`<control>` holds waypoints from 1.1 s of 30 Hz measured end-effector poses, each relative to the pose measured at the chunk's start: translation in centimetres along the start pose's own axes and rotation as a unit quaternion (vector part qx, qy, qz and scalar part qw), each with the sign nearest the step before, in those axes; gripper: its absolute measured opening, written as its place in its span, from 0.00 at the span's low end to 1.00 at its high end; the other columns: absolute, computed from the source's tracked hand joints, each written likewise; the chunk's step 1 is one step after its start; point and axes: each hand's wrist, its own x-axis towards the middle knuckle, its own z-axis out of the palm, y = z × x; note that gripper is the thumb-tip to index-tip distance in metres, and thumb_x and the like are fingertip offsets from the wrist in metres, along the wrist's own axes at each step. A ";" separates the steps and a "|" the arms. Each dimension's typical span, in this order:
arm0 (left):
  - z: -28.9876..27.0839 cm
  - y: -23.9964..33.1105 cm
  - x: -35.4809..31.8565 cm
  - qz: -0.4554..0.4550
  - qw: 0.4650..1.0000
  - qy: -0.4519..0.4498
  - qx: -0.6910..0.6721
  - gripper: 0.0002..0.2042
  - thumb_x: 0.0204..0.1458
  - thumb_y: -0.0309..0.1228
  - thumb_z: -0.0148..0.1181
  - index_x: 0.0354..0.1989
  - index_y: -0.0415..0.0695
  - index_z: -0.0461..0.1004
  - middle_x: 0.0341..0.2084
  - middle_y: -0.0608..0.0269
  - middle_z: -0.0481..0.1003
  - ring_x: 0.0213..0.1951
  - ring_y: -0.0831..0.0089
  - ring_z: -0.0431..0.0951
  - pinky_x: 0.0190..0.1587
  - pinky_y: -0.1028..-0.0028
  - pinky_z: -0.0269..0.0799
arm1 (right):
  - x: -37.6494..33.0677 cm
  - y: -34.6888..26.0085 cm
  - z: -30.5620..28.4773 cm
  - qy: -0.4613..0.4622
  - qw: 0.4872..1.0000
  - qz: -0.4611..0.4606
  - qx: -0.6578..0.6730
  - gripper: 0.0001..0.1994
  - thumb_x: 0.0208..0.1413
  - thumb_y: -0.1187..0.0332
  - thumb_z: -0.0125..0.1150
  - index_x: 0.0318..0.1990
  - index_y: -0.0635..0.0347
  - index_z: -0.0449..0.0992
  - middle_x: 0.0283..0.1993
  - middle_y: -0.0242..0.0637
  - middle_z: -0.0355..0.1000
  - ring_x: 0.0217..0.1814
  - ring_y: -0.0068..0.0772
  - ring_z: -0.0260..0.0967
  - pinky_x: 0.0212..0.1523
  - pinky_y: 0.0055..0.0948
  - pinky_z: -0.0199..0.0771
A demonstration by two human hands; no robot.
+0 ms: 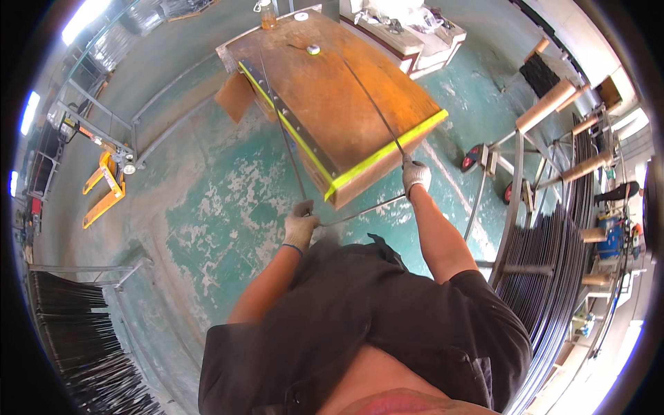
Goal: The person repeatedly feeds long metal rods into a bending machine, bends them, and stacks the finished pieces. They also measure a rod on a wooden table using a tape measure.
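My left hand [301,225], in a pale work glove, is closed around the near end of a long thin dark strip [289,149] that runs up over the table's left edge. My right hand [417,175], gloved as well, grips a second long dark strip [373,104] lying across the tabletop. Between my hands a shorter thin bar [366,209] spans, in front of the table's near corner. All three look like sides of one slim frame; how they join at my fingers is hidden. The brown worktable [325,97] has yellow-green tape [387,152] along its edges.
On the table lie a small white tape measure [313,50] and a jar of amber liquid [267,15]. A yellow pallet jack [104,187] stands left. Racks of dark strips stand at lower left [76,332] and right [553,270]. A wheeled metal frame [515,159] is right of the table.
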 end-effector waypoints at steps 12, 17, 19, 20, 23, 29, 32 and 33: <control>11.2 7.1 14.8 0.044 0.962 0.160 0.216 0.21 0.47 0.26 0.64 0.53 0.40 0.81 0.54 0.47 0.81 0.55 0.50 0.82 0.59 0.60 0.76 | 21.4 -9.6 8.7 -0.095 0.987 -0.114 -0.063 0.23 0.65 0.47 0.58 0.45 0.60 0.85 0.44 0.55 0.82 0.50 0.58 0.80 0.53 0.45 0.77; 17.4 9.1 15.9 0.168 0.877 0.228 0.387 0.18 0.50 0.25 0.61 0.51 0.43 0.80 0.58 0.48 0.78 0.60 0.48 0.77 0.64 0.56 0.72 | 25.4 -11.8 9.2 -0.138 0.903 -0.309 -0.263 0.22 0.59 0.59 0.66 0.61 0.49 0.80 0.61 0.46 0.76 0.65 0.52 0.72 0.65 0.46 0.73; 18.7 8.6 17.1 0.155 0.865 0.193 0.436 0.18 0.49 0.26 0.62 0.51 0.43 0.80 0.56 0.49 0.78 0.58 0.48 0.78 0.63 0.56 0.73 | 26.3 -11.7 8.6 -0.171 0.887 -0.318 -0.287 0.22 0.58 0.60 0.67 0.60 0.51 0.79 0.61 0.47 0.76 0.64 0.53 0.72 0.65 0.46 0.74; 19.3 8.0 17.5 0.141 0.866 0.175 0.446 0.18 0.49 0.26 0.63 0.51 0.44 0.80 0.54 0.49 0.79 0.57 0.48 0.78 0.62 0.55 0.73 | 26.7 -11.6 8.4 -0.187 0.878 -0.322 -0.299 0.22 0.57 0.61 0.67 0.60 0.52 0.79 0.61 0.47 0.76 0.64 0.54 0.73 0.65 0.47 0.74; 20.2 6.4 17.9 0.131 0.849 0.146 0.490 0.17 0.49 0.28 0.64 0.49 0.45 0.81 0.48 0.50 0.81 0.53 0.48 0.79 0.59 0.53 0.75 | 27.2 -11.0 8.0 -0.216 0.890 -0.304 -0.261 0.22 0.54 0.65 0.68 0.57 0.55 0.80 0.59 0.50 0.77 0.62 0.54 0.75 0.63 0.47 0.75; 21.2 7.9 16.3 0.045 0.844 0.078 0.529 0.12 0.49 0.31 0.64 0.42 0.46 0.81 0.42 0.51 0.81 0.48 0.51 0.81 0.55 0.52 0.75 | 26.6 -10.5 5.4 -0.262 0.865 -0.277 -0.326 0.21 0.52 0.64 0.69 0.54 0.56 0.81 0.54 0.50 0.81 0.60 0.53 0.77 0.61 0.47 0.75; 21.4 8.4 15.9 0.075 0.829 0.068 0.550 0.10 0.48 0.32 0.65 0.39 0.46 0.82 0.39 0.52 0.81 0.47 0.52 0.81 0.53 0.54 0.75 | 26.6 -9.7 4.8 -0.251 0.864 -0.277 -0.339 0.21 0.49 0.62 0.72 0.52 0.55 0.82 0.51 0.49 0.82 0.58 0.54 0.78 0.60 0.47 0.76; 21.5 8.5 15.7 0.087 0.825 0.070 0.554 0.10 0.48 0.32 0.66 0.38 0.47 0.82 0.38 0.53 0.81 0.46 0.52 0.81 0.53 0.54 0.75 | 26.5 -9.6 4.5 -0.251 0.868 -0.268 -0.334 0.20 0.49 0.62 0.72 0.50 0.55 0.82 0.50 0.49 0.82 0.57 0.54 0.79 0.59 0.47 0.76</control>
